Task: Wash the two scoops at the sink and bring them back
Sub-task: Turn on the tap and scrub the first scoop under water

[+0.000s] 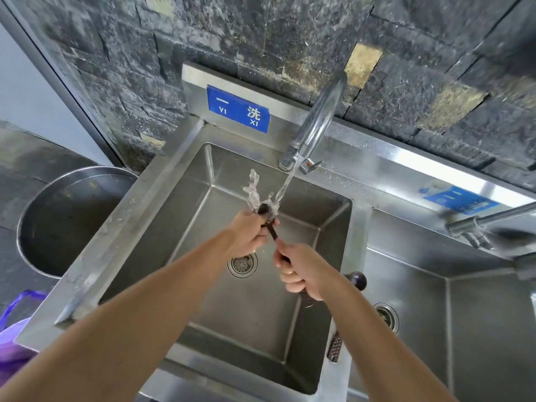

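A dark scoop point(265, 210) is held under the running stream from the tap point(314, 126), and water splashes off its bowl. My left hand point(249, 233) grips the scoop near the bowl end. My right hand point(298, 271) is closed round the lower end of its handle point(274, 235). A second dark scoop point(358, 280) pokes out to the right behind my right hand, over the divider between the basins; I cannot tell whether that hand also holds it. All this is above the left basin of the steel sink point(179, 227).
The drain strainer point(242, 264) lies below my hands. A second basin point(464, 314) with its own tap point(478, 224) is on the right. A big steel pot point(66, 221) stands left of the sink, with a purple bag point(14, 338) at the lower left.
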`<state>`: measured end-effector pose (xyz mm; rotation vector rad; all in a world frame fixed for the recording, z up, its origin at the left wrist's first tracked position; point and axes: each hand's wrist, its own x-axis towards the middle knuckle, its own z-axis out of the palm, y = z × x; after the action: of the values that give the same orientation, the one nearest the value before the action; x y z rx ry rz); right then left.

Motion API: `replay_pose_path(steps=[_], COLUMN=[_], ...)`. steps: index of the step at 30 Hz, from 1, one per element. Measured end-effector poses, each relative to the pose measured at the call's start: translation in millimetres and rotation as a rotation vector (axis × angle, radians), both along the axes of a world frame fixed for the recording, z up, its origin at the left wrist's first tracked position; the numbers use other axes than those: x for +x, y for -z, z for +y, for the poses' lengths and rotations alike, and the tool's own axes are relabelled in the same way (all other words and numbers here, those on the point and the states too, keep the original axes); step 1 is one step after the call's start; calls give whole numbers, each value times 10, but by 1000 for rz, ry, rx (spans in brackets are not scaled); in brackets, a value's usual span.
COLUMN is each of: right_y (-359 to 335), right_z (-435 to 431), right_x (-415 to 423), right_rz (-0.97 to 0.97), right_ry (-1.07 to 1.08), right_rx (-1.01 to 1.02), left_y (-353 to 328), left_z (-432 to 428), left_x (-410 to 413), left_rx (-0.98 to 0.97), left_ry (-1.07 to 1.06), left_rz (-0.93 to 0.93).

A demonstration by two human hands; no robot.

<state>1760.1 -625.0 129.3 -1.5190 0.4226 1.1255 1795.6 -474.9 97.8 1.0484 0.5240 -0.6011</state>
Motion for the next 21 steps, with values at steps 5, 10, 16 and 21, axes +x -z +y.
replay_pose_path(steps=[5,10,16,21], right_y=[-104,-54,-240,-95], right_z=[-35,217,-148,236], right_x=[112,0,189,-11], right_rz=[-108,83,-114,-74], right_ry=[23,231,68,302], right_rx=[-70,162,-93,30], left_y=[-93,-66,-196,-149], left_z=[16,-138,57,-315], left_x=[167,210,342,278], left_rx=[47,89,219,-55], left_ry=[-19,-117,131,-173], left_rz=[-92,-38,-153,-5])
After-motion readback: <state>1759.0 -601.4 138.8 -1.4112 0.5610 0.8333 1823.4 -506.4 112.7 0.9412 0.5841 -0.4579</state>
